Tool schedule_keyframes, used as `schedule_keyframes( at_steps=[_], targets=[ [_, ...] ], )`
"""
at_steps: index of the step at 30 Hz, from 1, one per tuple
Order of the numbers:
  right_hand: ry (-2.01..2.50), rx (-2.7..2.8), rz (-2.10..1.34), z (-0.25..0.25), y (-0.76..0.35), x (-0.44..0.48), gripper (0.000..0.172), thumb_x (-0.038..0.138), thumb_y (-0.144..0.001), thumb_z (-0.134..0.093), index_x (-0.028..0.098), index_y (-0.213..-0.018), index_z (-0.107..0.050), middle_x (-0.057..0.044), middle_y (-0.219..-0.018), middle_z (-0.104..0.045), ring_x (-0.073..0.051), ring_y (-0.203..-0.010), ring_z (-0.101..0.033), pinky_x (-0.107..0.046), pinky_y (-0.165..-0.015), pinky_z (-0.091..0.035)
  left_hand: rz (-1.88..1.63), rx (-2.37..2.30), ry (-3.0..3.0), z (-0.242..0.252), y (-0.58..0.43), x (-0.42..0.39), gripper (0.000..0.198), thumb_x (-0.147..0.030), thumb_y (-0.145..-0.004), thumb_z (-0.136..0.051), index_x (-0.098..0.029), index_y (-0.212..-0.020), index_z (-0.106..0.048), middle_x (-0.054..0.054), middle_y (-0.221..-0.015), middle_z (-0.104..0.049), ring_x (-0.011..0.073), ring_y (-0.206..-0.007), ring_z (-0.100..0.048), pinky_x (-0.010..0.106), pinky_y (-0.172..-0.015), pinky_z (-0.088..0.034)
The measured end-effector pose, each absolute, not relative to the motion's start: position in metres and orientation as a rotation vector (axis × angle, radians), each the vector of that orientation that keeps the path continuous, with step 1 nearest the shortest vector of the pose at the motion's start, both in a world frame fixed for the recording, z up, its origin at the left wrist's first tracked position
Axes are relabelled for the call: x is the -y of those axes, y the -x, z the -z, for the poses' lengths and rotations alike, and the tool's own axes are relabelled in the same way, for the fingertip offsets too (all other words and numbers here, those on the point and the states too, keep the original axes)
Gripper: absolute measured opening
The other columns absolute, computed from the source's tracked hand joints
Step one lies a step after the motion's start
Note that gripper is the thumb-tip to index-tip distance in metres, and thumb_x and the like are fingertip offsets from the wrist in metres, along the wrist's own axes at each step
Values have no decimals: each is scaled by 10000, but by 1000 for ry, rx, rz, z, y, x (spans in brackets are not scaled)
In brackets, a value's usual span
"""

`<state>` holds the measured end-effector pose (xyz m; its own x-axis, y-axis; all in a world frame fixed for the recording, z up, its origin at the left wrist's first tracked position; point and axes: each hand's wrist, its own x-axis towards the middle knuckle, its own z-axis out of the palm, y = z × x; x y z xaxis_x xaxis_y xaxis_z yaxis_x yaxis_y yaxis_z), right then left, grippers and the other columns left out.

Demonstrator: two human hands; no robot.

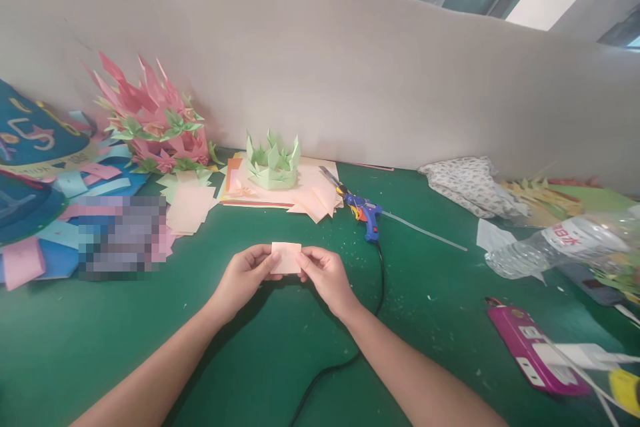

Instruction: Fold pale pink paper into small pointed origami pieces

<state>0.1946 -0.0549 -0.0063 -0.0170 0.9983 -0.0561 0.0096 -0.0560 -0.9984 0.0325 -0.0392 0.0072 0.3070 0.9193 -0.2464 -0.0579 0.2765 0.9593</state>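
Observation:
Between my two hands is a small pale-pink piece of paper (287,258), held up just over the green table. My left hand (249,275) pinches its left edge, thumb in front and fingers behind. On the opposite edge my right hand (326,274) grips it the same way. Beyond the hands, a light-green folded paper crown (273,163) stands on a stack of pale paper sheets (315,195). A blue glue gun (367,212) with a clear glue stick in its back lies right of the stack, beside the blades of what look like scissors (331,179).
Pink and green paper crowns (165,120), blue paper hats (37,127) and loose paper pieces (190,203) crowd the left. To the right lie a clear plastic bottle (560,243), a patterned cloth (463,183) and a magenta power strip (537,350). A black cord (383,287) runs beneath my right arm.

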Motion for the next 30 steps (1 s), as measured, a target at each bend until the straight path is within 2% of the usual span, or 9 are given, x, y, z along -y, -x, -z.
schedule_keyframes(
  at_steps=[6,11,15,18,24,28,30],
  targets=[
    [1212,1151,-1285,9,-192,54,264,394,-694,-647,152,-798,-635,10,-583,-558,-102,-492,-492,-234,-490,-437,-894,-1089,-1103,-4,-31,37,345,-448,-658,-665,-135,-799,-631,2,-748,-650,136,-682,-614,275,-698,-541],
    [1152,1218,-1344,6,-191,56,250,374,-716,-632,158,-839,-614,-11,-664,-588,-106,-541,-512,-237,-518,-447,-915,-1121,-1234,-1,-29,39,296,-416,-723,-615,-147,-845,-627,6,-773,-652,130,-682,-611,255,-679,-540],
    [1189,1283,-1296,7,-191,57,203,356,-736,-609,158,-723,-564,5,-604,-552,-101,-522,-486,-222,-490,-408,-912,-1098,-1264,-2,-31,42,290,-385,-753,-593,-156,-931,-590,13,-765,-673,138,-681,-628,250,-667,-534],
    [1237,1312,-1210,8,-192,57,235,344,-734,-605,167,-624,-498,29,-537,-500,-87,-492,-443,-200,-453,-351,-887,-1073,-1243,-4,-33,42,305,-380,-752,-595,-153,-955,-575,21,-753,-683,143,-670,-637,258,-658,-533],
    [1211,1271,-1241,7,-193,56,225,351,-740,-599,166,-641,-518,43,-520,-483,-78,-482,-436,-197,-463,-347,-790,-1008,-1238,-3,-31,40,292,-389,-734,-615,-140,-886,-599,48,-758,-698,153,-668,-651,278,-667,-532],
    [1205,1245,-1296,8,-193,56,246,378,-736,-612,168,-640,-526,29,-532,-518,-84,-482,-458,-206,-470,-373,-820,-1025,-1191,0,-29,39,269,-395,-711,-637,-147,-809,-597,38,-719,-692,159,-660,-658,286,-675,-536],
    [1176,1231,-1322,7,-193,55,233,393,-728,-619,167,-706,-566,14,-580,-553,-94,-509,-480,-215,-488,-402,-834,-1035,-1164,0,-29,38,280,-400,-696,-651,-148,-803,-596,35,-708,-690,161,-657,-659,288,-675,-537]
  ],
)
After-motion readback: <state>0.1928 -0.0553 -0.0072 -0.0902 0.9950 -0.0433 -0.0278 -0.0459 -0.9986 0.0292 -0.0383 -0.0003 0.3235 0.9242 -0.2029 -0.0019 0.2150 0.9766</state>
